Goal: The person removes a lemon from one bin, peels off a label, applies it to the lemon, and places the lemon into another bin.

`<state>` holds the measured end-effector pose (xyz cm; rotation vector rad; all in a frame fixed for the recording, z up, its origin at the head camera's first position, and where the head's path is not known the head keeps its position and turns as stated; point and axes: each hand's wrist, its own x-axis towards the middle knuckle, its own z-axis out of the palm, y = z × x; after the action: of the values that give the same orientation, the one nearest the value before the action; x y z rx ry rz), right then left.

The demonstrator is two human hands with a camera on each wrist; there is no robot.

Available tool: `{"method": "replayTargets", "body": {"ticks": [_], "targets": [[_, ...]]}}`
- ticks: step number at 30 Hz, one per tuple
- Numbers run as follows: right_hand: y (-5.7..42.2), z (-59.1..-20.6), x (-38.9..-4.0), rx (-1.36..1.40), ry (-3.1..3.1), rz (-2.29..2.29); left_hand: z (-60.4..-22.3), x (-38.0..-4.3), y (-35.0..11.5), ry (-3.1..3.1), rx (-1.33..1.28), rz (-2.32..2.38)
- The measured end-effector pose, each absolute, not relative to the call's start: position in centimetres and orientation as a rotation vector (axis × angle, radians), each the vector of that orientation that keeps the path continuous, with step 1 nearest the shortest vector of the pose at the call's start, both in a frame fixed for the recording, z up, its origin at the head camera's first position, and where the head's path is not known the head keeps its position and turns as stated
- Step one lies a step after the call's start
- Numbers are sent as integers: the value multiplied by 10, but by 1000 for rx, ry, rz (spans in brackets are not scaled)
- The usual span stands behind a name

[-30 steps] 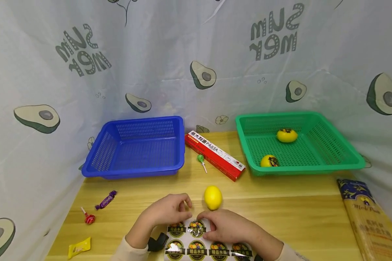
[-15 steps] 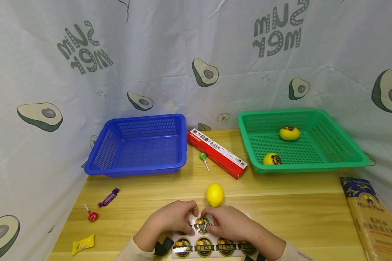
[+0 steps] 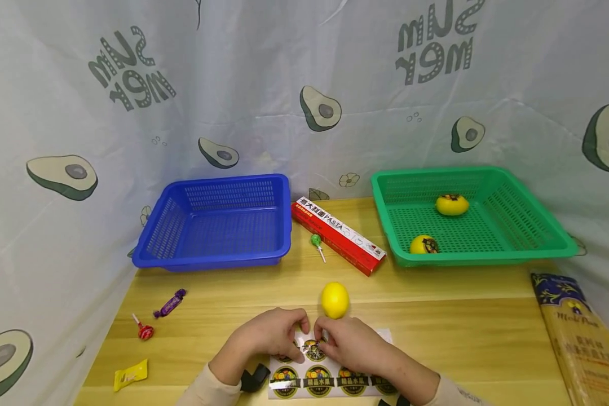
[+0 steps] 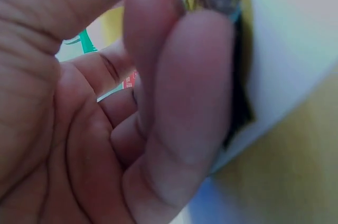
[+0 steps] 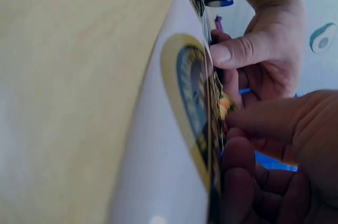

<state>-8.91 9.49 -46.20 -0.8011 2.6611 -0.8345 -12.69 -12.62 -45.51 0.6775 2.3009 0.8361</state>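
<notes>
A white sheet of round black-and-gold stickers [image 3: 302,369] lies on the wooden table in the head view. My left hand [image 3: 271,338] pinches its upper left part, with the thumb on the printed face. My right hand [image 3: 352,343] pinches the edge of a top-row sticker [image 3: 313,352], which looks partly lifted and creased. Both hands' fingertips are close together around this sticker. Just beyond the right hand sits a plain yellow lemon [image 3: 335,300]. In the right wrist view, the sheet curves up from the table and the right fingertips overlap the colourful sticker.
A blue basket [image 3: 210,263] stands at the back left. In the green basket [image 3: 479,257] are two lemons bearing stickers. Between them lie a red pasta box [image 3: 337,237] and green lollipop [image 3: 317,241]. Candies [image 3: 170,303] lie left; a noodle pack [image 3: 578,338] lies right.
The hands have drawn closer together over the sheet. The right fingers have gone from resting beside the top-row sticker to pinching its lifted edge. The head view has shifted slightly.
</notes>
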Motion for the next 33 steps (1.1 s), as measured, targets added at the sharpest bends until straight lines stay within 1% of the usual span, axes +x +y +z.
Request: {"method": "replayTargets", "body": {"ticks": [6, 9, 15, 20, 26, 33], "targets": [[94, -462, -86, -860, 2774, -760, -457, -128, -126, 2290, 663, 849], [95, -457, -87, -844, 2729, -759, -458, -128, -126, 2292, 660, 848], [103, -439, -91, -767, 2628, -898, -457, -128, -127, 2263, 664, 882], [109, -428, -95, -690, 2642, -952, -455, -130, -129, 2117, 644, 1123], [113, -423, -98, -659, 2576, -1061, -450, -130, -124, 2028, 695, 1413], [119, -423, -104, -570, 2545, -1302, -446, -129, -120, 2035, 538, 1670]]}}
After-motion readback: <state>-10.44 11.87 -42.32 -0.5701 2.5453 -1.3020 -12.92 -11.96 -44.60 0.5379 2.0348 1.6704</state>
